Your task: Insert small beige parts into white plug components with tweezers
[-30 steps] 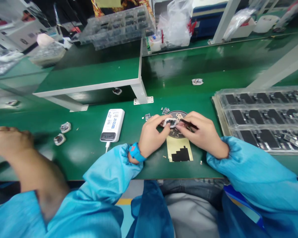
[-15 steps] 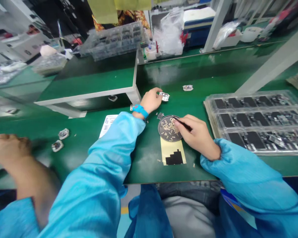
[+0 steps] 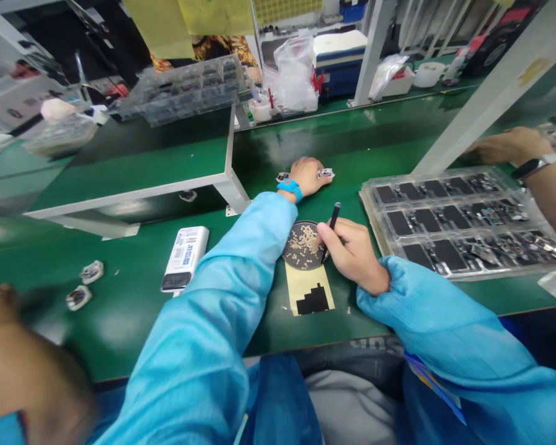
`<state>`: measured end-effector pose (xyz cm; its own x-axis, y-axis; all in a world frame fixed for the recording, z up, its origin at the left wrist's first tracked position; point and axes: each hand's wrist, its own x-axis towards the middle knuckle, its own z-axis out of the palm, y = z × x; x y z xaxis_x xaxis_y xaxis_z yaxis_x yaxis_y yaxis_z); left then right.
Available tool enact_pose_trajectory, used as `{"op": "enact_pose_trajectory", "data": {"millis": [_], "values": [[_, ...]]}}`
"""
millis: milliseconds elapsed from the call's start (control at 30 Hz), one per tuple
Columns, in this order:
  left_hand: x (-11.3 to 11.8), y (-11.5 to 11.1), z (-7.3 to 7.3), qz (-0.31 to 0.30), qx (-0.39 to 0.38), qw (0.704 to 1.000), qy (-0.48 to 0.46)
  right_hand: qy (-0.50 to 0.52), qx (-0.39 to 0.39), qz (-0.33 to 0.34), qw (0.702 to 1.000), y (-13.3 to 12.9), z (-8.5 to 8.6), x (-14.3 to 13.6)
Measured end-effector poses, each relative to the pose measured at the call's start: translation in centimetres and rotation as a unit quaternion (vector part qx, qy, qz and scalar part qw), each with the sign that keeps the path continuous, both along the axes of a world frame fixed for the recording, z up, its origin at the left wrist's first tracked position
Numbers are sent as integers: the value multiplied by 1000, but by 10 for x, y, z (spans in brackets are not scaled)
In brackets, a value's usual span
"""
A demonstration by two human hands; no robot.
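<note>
My left hand (image 3: 307,175), with a blue wristband, reaches out over the green bench. Its fingers are closed at a small white-framed electronic part (image 3: 326,173), partly hidden by them. A second similar part (image 3: 282,177) lies just left of that wrist. My right hand (image 3: 352,250) grips a slim black pen-like tool (image 3: 335,214) between thumb and fingers, held nearly upright. It is at the right edge of a round dark perforated dish (image 3: 288,254) strewn with tiny beige pieces (image 3: 306,242). Under the dish's near edge lies a yellow sheet (image 3: 293,287) bearing a black stepped shape (image 3: 312,300).
On the right stands a clear compartment tray (image 3: 368,188) of black parts, with a co-worker's arm (image 3: 537,151) behind it. A white power bank (image 3: 185,256) lies left of my sleeve. A raised shelf (image 3: 143,161) and another person's blurred arm (image 3: 23,364) are on the left.
My left hand has left one white-framed part and moved right to the other. My right hand has turned the black tool upright. The view has shifted right; a co-worker's arm now shows there.
</note>
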<state>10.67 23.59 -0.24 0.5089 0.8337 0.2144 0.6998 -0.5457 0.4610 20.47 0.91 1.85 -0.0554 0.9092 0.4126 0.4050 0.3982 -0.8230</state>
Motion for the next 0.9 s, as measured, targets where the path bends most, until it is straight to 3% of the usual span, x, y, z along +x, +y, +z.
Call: {"op": "enact_pose_trajectory", "data": {"millis": [67, 100, 167, 233, 333, 400, 500, 633, 767, 900], "values": [[-20, -23, 13, -2, -87, 990, -113, 38, -85, 15, 996, 0, 0, -1], [-32, -39, 19, 0, -151, 971, -184, 54, -133, 35, 989, 0, 0, -1], [-58, -76, 30, 2, -298, 899, -320, 47, -201, 95, 974, 0, 1, 0], [-85, -116, 37, 17, -371, 841, -392, -3, -208, 157, 965, -1, 2, 2], [-118, -168, 36, 42, -421, 808, -410, -79, -175, 214, 958, -5, 5, 7], [-131, -192, 32, 50, -433, 804, -404, -96, -175, 231, 952, -6, 5, 9], [-137, -209, 28, 35, -406, 830, -380, -100, -200, 237, 946, -8, 5, 9], [-134, -214, 24, -13, -409, 840, -355, -108, -216, 235, 941, -9, 4, 7], [-133, -217, 18, -11, -422, 838, -346, -114, -212, 245, 939, -10, 2, 8], [-134, -217, 18, -17, -366, 874, -319, -106, -206, 254, 939, -10, 4, 10]]}}
